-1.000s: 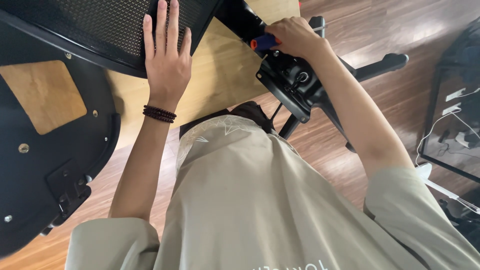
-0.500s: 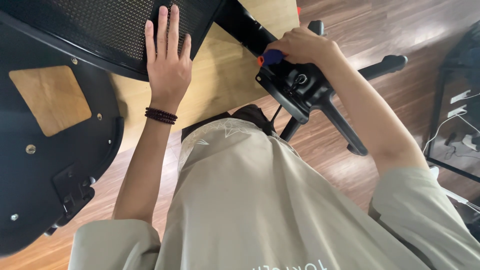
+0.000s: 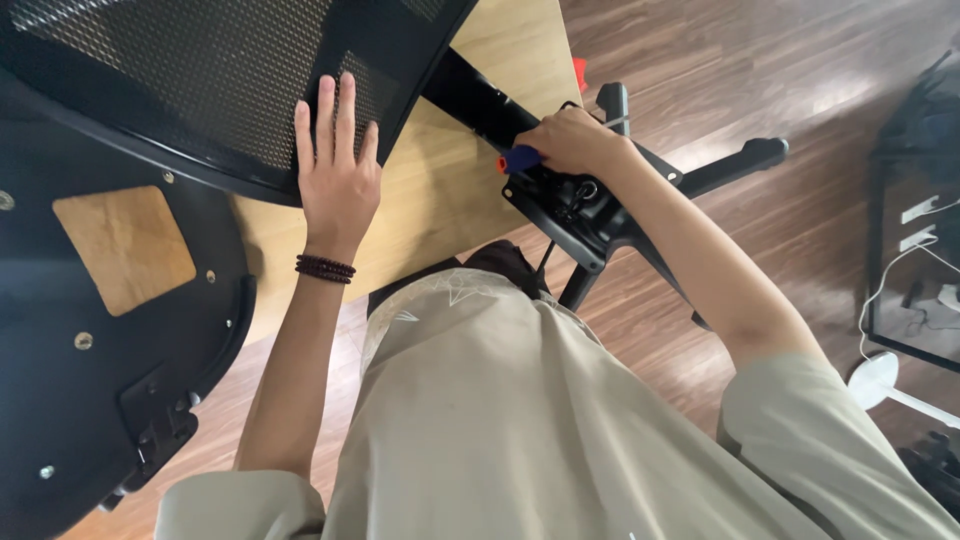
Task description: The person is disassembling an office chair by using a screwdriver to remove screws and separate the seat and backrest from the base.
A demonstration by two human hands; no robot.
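Black mesh chair back (image 3: 200, 70) is braced flat under the open left hand (image 3: 338, 170) while the right hand (image 3: 575, 140) clenches a blue-handled tool (image 3: 518, 160) against the black seat mechanism (image 3: 575, 210) beside the wooden board's edge (image 3: 440, 200).

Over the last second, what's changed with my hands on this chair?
The right hand slid along the black chair mechanism, so the blue-and-orange tool handle now pokes out on its left rather than above it. It kept its grip throughout. The left hand stayed flat on the mesh backrest; the seat pan did not move.
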